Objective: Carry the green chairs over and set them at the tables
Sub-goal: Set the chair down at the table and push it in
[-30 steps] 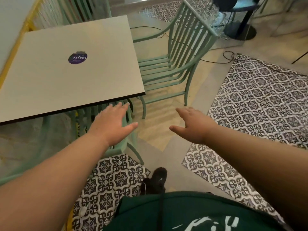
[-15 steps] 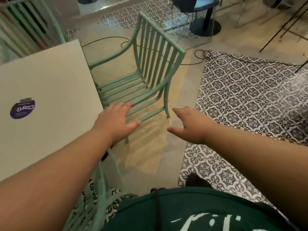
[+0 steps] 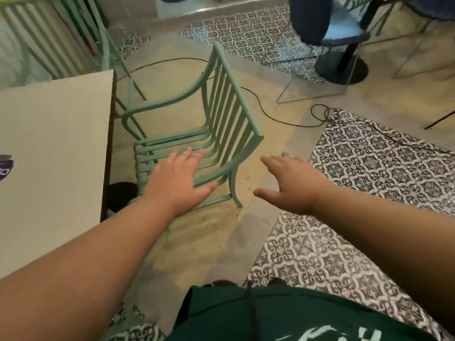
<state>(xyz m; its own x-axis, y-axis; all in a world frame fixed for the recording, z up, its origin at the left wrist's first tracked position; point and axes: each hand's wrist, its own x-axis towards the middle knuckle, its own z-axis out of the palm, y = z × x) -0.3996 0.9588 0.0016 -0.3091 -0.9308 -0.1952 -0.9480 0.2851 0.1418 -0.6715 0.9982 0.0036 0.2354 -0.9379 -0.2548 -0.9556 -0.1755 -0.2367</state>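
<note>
A pale green slatted metal armchair [image 3: 229,114] stands on the floor just right of a beige square table [image 3: 54,148], its seat facing the table. My left hand [image 3: 179,178] hovers flat, fingers spread, in front of the chair's seat and near armrest; I cannot tell whether it touches. My right hand [image 3: 288,185] is stretched out with relaxed fingers over bare floor, to the right of the chair's back leg, holding nothing. A second green chair [image 3: 59,38] stands beyond the table at the upper left.
Patterned black-and-white tile patches [image 3: 384,168] cover the floor to the right and far side. A black cable [image 3: 270,112] snakes across the floor behind the chair. A dark pedestal base [image 3: 342,67] and a wire-frame chair leg [image 3: 310,94] stand at the upper right.
The view has swung right and closer: the table slid to the left edge, and the armchair now sits under my left hand. Both hands stay outstretched and empty.
</note>
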